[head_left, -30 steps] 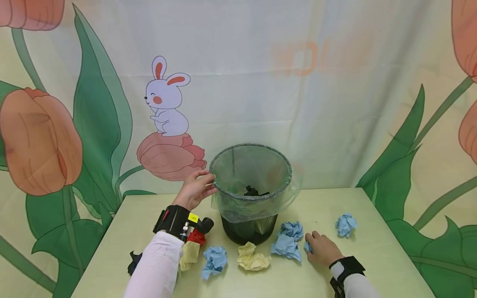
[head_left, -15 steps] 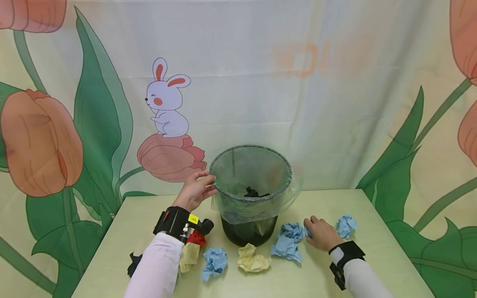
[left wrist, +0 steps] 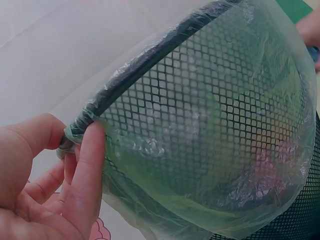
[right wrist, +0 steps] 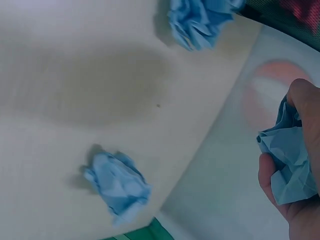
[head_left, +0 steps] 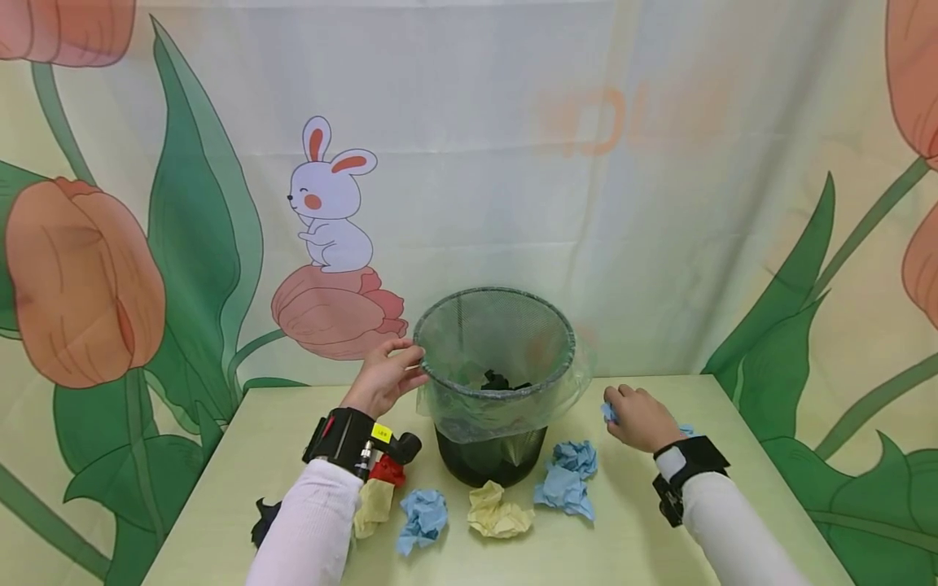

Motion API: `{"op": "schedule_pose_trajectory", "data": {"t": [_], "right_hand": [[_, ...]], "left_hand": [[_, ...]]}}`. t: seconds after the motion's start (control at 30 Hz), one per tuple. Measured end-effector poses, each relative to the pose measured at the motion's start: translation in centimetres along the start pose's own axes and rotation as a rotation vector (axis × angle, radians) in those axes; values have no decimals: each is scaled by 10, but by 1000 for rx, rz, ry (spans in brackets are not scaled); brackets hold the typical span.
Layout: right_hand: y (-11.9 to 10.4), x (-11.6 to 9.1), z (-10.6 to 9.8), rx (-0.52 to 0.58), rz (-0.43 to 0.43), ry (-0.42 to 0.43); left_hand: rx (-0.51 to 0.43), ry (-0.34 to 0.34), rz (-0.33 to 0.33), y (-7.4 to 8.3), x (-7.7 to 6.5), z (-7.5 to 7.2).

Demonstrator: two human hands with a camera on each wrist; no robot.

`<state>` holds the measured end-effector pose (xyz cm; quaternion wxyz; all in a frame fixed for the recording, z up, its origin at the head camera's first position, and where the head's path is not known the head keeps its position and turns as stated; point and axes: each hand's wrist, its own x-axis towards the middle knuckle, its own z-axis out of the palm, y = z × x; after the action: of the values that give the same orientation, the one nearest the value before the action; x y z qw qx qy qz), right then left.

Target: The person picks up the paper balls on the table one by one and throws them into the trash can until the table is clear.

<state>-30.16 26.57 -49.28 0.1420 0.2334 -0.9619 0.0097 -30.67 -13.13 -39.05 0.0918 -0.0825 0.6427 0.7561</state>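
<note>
A black mesh wastebasket [head_left: 489, 464] lined with a thin green plastic bag [head_left: 469, 419] stands at the back of the table. My left hand [head_left: 384, 377] pinches its bag-covered rim [left wrist: 145, 62] on the left side, thumb and fingers on either side of the edge. Right of the basket, my right hand [head_left: 641, 417] grips a crumpled blue paper ball [right wrist: 290, 160], raised above the table. Only a small bit of that paper shows past the fingers in the head view. Dark scraps [head_left: 498, 380] lie inside the basket.
Along the front lie a black crumpled piece [head_left: 264, 521], a red one [head_left: 387, 470], yellow paper balls [head_left: 498, 511] and several blue ones [head_left: 422, 519]. Another blue ball [right wrist: 119, 185] sits at the far right. A printed curtain hangs behind the table [head_left: 645, 545].
My right hand has lifted the blue paper ball off the table and moved it up and away toward the back. The left hand stays at the rim.
</note>
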Motion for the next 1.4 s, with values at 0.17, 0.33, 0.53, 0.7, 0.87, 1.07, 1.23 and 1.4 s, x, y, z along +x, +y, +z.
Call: {"op": "schedule_pose_trajectory", "data": {"t": [0.17, 0.33, 0.53, 0.7, 0.87, 1.07, 1.23, 1.4], "right_hand": [[2, 15, -22, 1, 1, -23], [-3, 26, -38, 20, 0, -36], [-6, 36, -51, 4, 4, -61], [-7, 44, -60, -6, -6, -70], [-6, 52, -70, -9, -28, -40], [-5, 62, -86, -17, -45, -16], [-8, 70, -103, -27, -44, -19], [-13, 76, -114, -54, -75, 11]], "left_hand": [[-2, -4, 5, 0, -1, -1], [-8, -11, 6, 0, -1, 0], [-10, -8, 8, 0, -1, 0], [-7, -8, 10, 0, 0, 0], [-1, -4, 12, -1, 0, -1], [-3, -3, 9, -1, 0, 0], [-9, 0, 7, -1, 0, 0], [-11, -1, -1, 0, -1, -1]]}}
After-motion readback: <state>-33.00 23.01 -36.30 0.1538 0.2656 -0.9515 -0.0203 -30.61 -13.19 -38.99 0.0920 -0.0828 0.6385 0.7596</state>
